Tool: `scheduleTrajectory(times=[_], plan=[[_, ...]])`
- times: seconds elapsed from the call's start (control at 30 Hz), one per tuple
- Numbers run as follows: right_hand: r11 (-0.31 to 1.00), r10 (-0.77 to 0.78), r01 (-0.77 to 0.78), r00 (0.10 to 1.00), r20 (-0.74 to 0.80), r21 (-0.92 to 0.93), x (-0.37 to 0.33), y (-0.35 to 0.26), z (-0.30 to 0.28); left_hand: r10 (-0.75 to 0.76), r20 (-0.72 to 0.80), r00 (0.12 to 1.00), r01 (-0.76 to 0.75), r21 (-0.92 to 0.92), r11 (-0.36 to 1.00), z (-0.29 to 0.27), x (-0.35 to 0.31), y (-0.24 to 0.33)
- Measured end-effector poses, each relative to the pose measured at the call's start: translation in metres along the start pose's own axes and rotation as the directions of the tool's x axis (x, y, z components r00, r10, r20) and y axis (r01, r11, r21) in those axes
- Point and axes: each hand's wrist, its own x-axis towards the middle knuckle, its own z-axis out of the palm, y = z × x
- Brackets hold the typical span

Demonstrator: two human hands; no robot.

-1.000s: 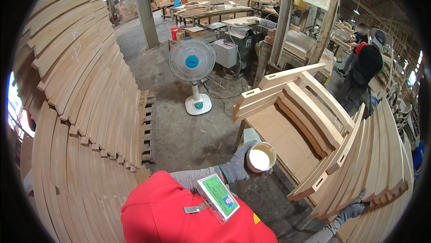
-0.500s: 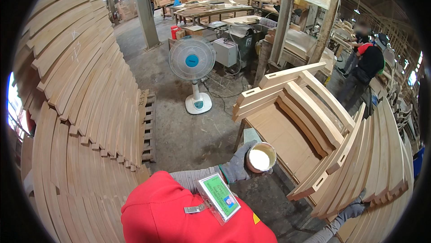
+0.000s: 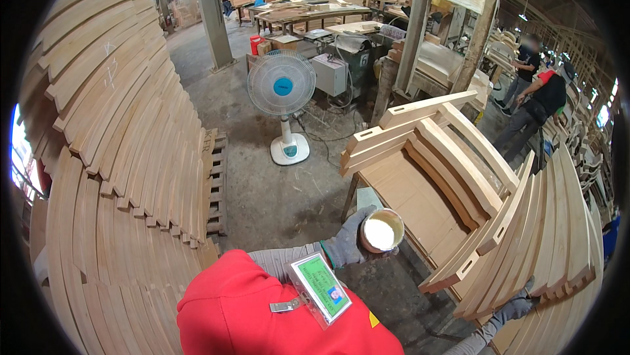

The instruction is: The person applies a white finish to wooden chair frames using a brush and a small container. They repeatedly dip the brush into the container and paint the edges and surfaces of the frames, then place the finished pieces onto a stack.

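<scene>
My left hand (image 3: 344, 245), in a grey glove, is closed around the side of a small round tub (image 3: 380, 231) with white, creamy liquid inside. The tub is held upright beside a worktable. At the lower right, my gloved right hand (image 3: 517, 306) rests low against a row of curved wooden pieces (image 3: 525, 243) standing side by side. Its fingers look curled together; what they hold, if anything, is too small and dark to make out. Further slotted wooden rails (image 3: 489, 243) lie next to the row, and curved slats (image 3: 453, 171) sit on the brown tabletop (image 3: 413, 184).
Tall stacks of curved wooden parts (image 3: 125, 125) rise on the left beside a pallet (image 3: 216, 184). A white standing fan (image 3: 282, 86) is ahead, its cable on the floor. Machinery (image 3: 354, 60) and posts (image 3: 413, 33) stand behind the table. Two people (image 3: 541, 96) are at the far right.
My hands and the tub hold almost still. At the far right, the two people have shifted posture, and the farther one shows more clearly.
</scene>
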Motion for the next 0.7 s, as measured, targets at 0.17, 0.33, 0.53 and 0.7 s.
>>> scheduleTrajectory(times=[0.17,0.33,0.53,0.7], plan=[[1.000,0.003,-0.003,1.000,0.009,0.024,-0.003,-0.008,-0.002,0.016,-0.059,0.998,-0.020,-0.079,0.997,0.004,-0.002,-0.001],[1.000,-0.010,0.010,1.000,0.009,0.009,-0.001,-0.006,-0.003,-0.008,0.032,0.999,0.010,-0.077,0.997,-0.003,0.002,0.000],[1.000,-0.016,0.016,1.000,0.019,-0.003,0.001,-0.004,-0.004,-0.002,0.015,1.000,0.003,-0.087,0.996,-0.006,0.007,-0.001],[1.000,-0.010,0.011,0.999,0.036,-0.021,0.001,-0.003,-0.002,-0.069,0.058,0.996,0.077,-0.150,0.986,-0.005,0.007,0.000]])
